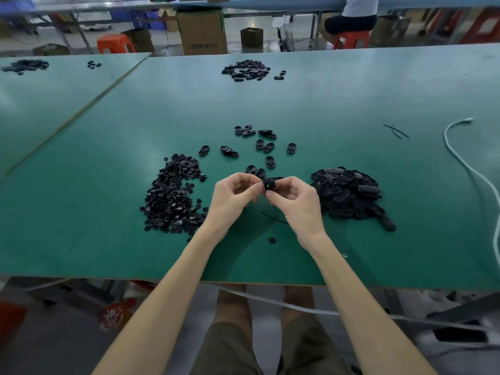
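Observation:
Both hands meet above the green table (324, 253), pinching one small black plastic part (270, 183) between their fingertips. My left hand (232, 197) holds it from the left and my right hand (296, 200) from the right. Left of the hands lies a heap of small round black pieces (173, 196). A heap of larger oval black shells (349, 193) lies to the right. Several oval black parts (263, 146) are scattered just beyond the hands. Whether the held part is one piece or two pressed together is hidden by the fingers.
Another heap of black parts (246, 69) lies at the far side of the table. A white cable (460, 155) snakes along the right. A single round piece (272, 240) and a thin black strip (273, 217) lie under my wrists. Beyond are cardboard boxes (201, 31), orange stools and a seated person (354, 17).

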`<state>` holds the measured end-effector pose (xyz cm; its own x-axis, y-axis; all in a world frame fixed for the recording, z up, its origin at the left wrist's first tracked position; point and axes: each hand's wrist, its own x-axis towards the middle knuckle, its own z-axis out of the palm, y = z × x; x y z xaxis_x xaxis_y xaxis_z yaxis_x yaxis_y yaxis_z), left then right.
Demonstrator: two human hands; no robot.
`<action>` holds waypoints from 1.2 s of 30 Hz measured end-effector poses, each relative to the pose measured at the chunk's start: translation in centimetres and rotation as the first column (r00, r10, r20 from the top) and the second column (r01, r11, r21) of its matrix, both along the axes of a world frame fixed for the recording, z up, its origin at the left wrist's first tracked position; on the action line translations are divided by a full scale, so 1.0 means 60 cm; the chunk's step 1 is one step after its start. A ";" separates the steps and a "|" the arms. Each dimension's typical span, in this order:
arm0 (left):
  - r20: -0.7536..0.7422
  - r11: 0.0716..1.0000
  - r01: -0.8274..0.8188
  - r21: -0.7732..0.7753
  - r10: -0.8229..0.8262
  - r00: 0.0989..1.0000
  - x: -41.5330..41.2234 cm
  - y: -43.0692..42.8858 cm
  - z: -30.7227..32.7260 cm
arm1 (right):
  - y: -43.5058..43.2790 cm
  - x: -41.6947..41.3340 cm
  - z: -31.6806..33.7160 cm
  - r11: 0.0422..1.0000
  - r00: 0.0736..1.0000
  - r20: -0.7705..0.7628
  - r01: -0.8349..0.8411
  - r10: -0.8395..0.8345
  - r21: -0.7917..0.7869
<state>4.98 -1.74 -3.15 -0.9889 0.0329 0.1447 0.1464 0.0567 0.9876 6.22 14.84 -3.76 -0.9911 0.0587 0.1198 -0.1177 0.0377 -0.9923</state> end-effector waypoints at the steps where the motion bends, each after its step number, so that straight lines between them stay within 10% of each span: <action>1: -0.001 1.000 0.005 -0.002 -0.005 1.000 0.000 0.000 0.000 | 0.000 0.001 0.000 1.000 1.000 -0.003 -0.007 0.007 -0.001; 36: -0.078 0.996 0.070 0.053 -0.066 0.995 -0.002 -0.009 -0.002 | -0.001 0.001 0.002 0.997 0.996 -0.046 -0.074 0.073 -0.015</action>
<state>4.85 -2.27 -3.26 -0.9707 0.0894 0.2231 0.2231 -0.0101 0.9747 6.30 14.78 -3.65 -0.9864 -0.0116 0.1642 -0.1644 0.0111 -0.9863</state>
